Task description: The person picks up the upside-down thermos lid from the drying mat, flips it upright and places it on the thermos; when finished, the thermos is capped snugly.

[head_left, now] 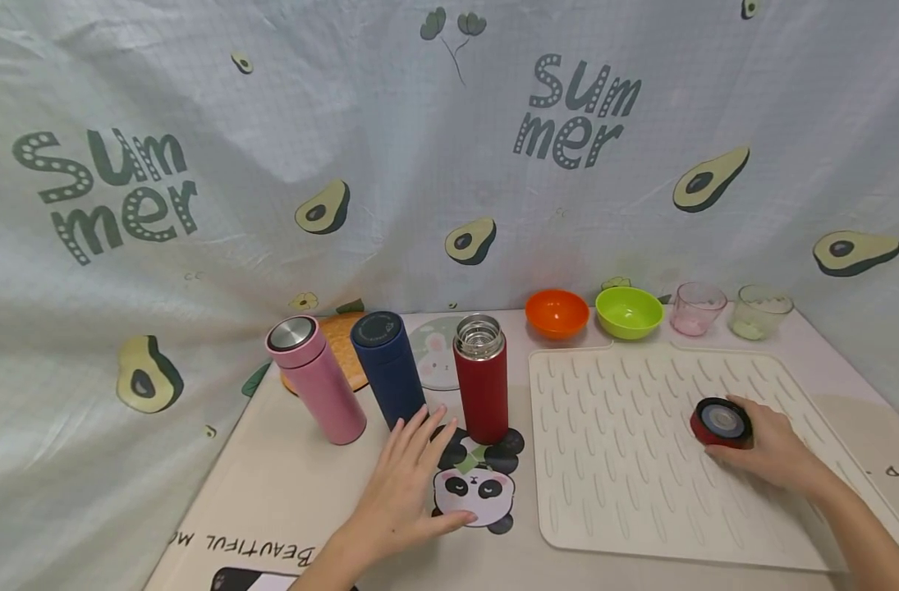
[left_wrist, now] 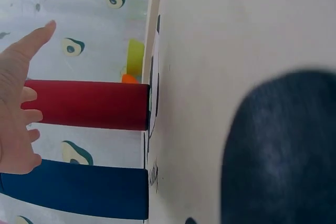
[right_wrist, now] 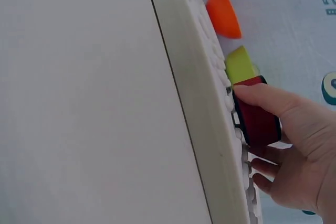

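My right hand grips a red lid with a black rim, low over the cream ridged mat. In the right wrist view, the thumb and fingers sit on either side of the lid. With fingers spread, my left hand hovers near the front of the bottles and holds nothing. Just beyond it stands a red thermos, upright and lidless, its steel mouth showing. The blue thermos is left of that, capped. A pink thermos with a steel-topped cap stands farther left.
Along the back stand an orange bowl, a green bowl, a pink glass and a greenish glass. A printed curtain hangs behind the table. A panda picture lies in front of the red thermos.
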### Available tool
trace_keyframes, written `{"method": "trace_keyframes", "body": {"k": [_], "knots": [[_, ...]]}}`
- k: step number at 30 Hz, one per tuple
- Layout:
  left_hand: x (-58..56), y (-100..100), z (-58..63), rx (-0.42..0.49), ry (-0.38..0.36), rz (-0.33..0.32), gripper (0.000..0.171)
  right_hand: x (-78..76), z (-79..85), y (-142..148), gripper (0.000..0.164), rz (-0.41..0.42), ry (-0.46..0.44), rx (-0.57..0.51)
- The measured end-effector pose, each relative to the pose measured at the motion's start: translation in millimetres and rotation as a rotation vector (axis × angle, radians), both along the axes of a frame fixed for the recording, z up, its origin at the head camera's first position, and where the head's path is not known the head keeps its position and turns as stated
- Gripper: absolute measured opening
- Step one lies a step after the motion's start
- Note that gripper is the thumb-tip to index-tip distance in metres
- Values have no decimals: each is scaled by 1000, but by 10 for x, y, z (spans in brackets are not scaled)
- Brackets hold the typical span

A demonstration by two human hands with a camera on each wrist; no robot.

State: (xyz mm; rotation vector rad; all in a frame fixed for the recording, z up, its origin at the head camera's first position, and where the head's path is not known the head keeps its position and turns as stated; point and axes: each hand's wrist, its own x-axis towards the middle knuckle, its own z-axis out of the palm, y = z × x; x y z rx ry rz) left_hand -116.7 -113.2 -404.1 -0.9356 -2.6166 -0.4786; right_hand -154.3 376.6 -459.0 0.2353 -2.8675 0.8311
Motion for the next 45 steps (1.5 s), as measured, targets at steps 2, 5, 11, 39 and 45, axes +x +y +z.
{"method": "trace_keyframes", "body": {"k": [2, 5, 11, 39, 45], "knots": [[2, 3, -1, 4, -12, 1, 100, -14, 4, -10, 82, 4, 49, -2], [7, 6, 7, 4, -26, 17, 100, -25, 35, -59, 77, 8, 86, -16], [20, 25, 14, 33, -38, 65, 98, -5, 184, -400, 77, 32, 64, -62], [74, 416, 77, 551, -887, -30, 43, 277, 554, -2393, 68, 691, 276, -223], [81, 418, 72, 680, -908, -34, 36, 293, 558, -2463, 68, 706, 309, -201]]}}
